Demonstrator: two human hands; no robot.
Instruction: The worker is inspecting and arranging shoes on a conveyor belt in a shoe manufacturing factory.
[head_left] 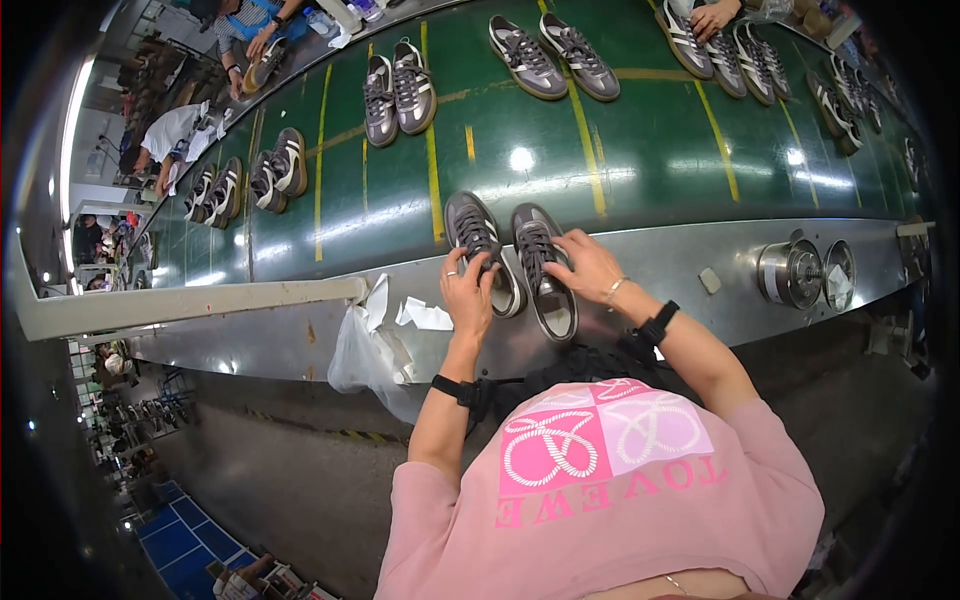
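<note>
Your left hand (468, 292) and right hand (590, 265) each clamp one grey sneaker (480, 245) of the pair, mid-lacing; next, probably tighten laces.

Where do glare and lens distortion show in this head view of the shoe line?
Head view: white glare spots sit on the green belt above the left hand and right hand; fisheye bends the belt's metal edge toward the dark rim.

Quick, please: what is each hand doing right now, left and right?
Left hand: fingers curled on the left grey sneaker, gripping it.
Right hand: fingers on the laces of the right grey sneaker; grip cannot be told.
</note>
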